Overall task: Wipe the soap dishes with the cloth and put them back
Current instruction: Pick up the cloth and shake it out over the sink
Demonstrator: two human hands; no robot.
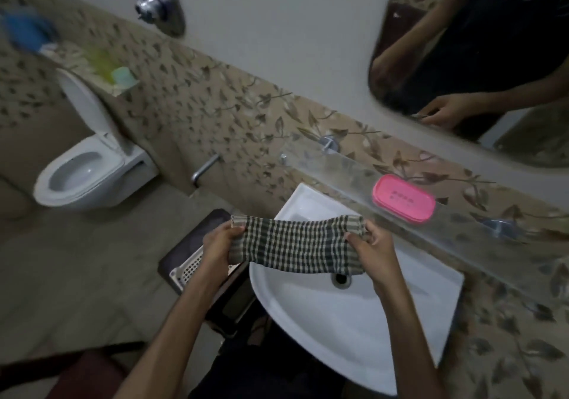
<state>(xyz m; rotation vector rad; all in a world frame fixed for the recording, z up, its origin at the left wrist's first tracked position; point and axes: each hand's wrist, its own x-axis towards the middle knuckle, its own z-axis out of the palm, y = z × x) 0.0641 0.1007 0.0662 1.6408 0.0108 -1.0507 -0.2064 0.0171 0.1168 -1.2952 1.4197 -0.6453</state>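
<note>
Your left hand (220,246) and right hand (374,252) are gripping the checked cloth (295,244) taut; the pink soap dish (404,198) is lying just beyond your right hand.

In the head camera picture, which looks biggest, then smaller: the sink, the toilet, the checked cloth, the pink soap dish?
1. Sink
2. Toilet and checked cloth: about alike, and the toilet is farther away, so unsure
3. Pink soap dish, smallest
</note>
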